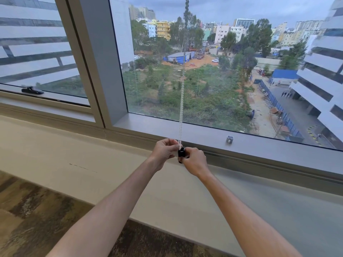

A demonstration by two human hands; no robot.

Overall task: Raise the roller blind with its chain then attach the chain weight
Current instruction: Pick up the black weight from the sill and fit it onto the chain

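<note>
A small black plastic chain weight sits just below the middle of the frame, in front of the grey metal window frame. The thin white bead chain comes straight down from the top middle of the frame, crosses the big glass pane and ends at the top of the weight. Where the two meet is partly hidden by fingers, so I cannot tell if the chain is fixed in.

The right hand is wrapped around the weight from the right side and holds it with curled fingers. The left hand is just to the left of it — its fingertips pinch the chain right above the weight. The two hands almost touch. Both bare arms reach up from the bottom of the frame.

To the right of the hands, a small grey metal clip stands on the window frame, apart from the hands. Under the hands runs a wide cream-coloured window ledge. In the lower left is brown patterned carpet. At the left edge of the frame, a black window handle lies on the bottom rail of the other pane.

Through the glass — trees, a green field and many buildings under a cloudy sky.
</note>
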